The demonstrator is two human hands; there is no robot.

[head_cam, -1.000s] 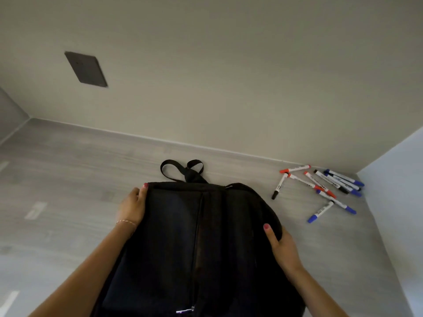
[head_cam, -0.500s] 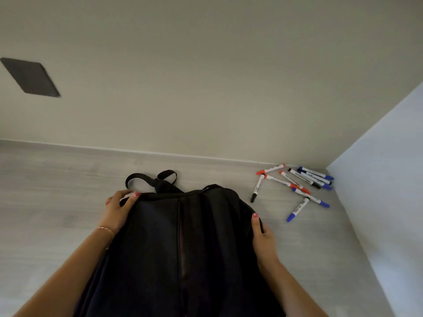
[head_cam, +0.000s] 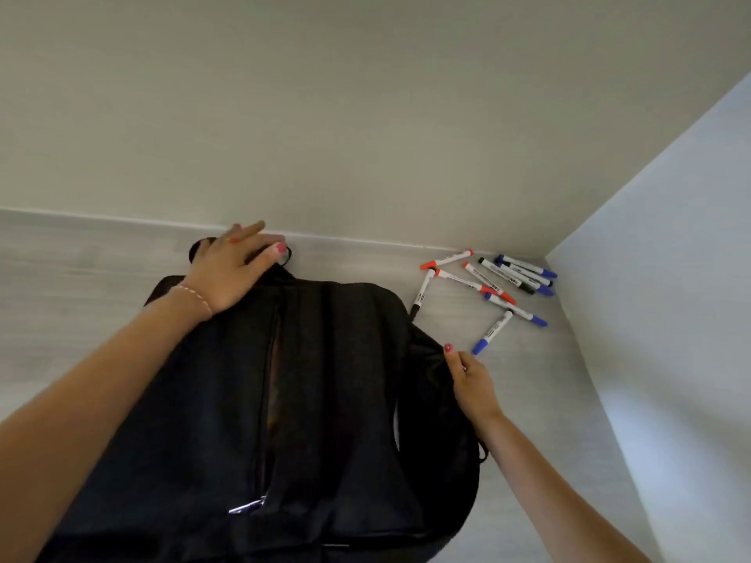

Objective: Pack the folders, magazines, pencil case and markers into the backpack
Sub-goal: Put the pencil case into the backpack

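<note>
- Steadying the black backpack [head_cam: 325,400] looks like the step in hand: it lies flat on the pale grey floor [head_cam: 81,319], top end toward the wall, with its long front zip [head_cam: 270,400] parted and a silver zip pull [head_cam: 246,506] showing at the near end.
- Doing this well probably means pinning the top of the bag with one hand while the other spreads the zip wide, so the mouth stays gaping and nothing snags on the teeth.
- Left hand [head_cam: 231,270]: arm stretched forward across the bag, palm down over the top edge, fingers spread and laid across the carry handle [head_cam: 284,258]. They look fairly straight, so I judge it resting there, not gripping.
- Right hand [head_cam: 471,379]: reaching in low from the right, thumb up against the bag's right shoulder. Its fingers are tucked behind the fabric, so I cannot tell whether it pinches the bag or merely touches it.
- Whiteboard markers [head_cam: 491,286], with red, blue and black caps, lie scattered on the floor in the corner, just beyond the right hand. One black-capped marker [head_cam: 420,296] touches or nearly touches the bag's edge.
- Gathering the markers into a bundle before lifting would beat fetching them singly; loose ones roll.
- Folders, magazines and pencil case are not in view; whether any are already inside the bag cannot be told.
</note>
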